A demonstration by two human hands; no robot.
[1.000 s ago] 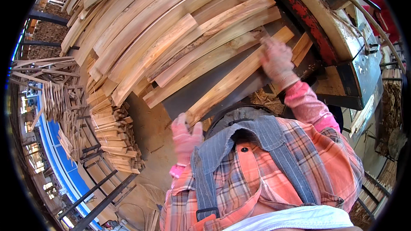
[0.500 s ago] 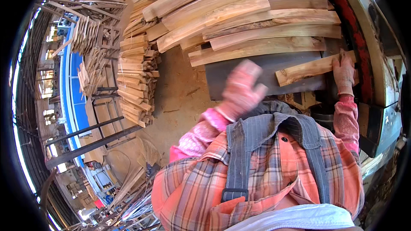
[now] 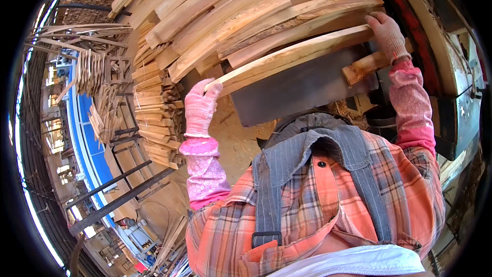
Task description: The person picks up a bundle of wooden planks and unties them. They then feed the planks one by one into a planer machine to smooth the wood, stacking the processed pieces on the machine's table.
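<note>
A long, pale wooden board [image 3: 297, 57] spans the space between my two gloved hands, just in front of a stack of similar boards [image 3: 225, 28]. My left hand [image 3: 201, 106] has its fingers closed round the board's left end. At the other end my right hand [image 3: 388, 37] grips the board from above, fingers bent over it. Below the board lies a smooth dark grey plate [image 3: 302, 95]. A shorter-looking piece of wood [image 3: 365, 68] rests at the plate's right side, its far end partly hidden under my right wrist.
A machine with a red edge [image 3: 412, 25] and pale frame stands along the right. Left of the plate is a tied bundle of wooden strips [image 3: 156, 123] on the brown floor [image 3: 251, 146]. Further left run dark metal bars [image 3: 123, 200] and a long blue panel [image 3: 97, 133].
My left hand has swung left and forward onto the front board's left end. My right hand has left the shorter piece and moved up to that board's right end; the board now sits tilted.
</note>
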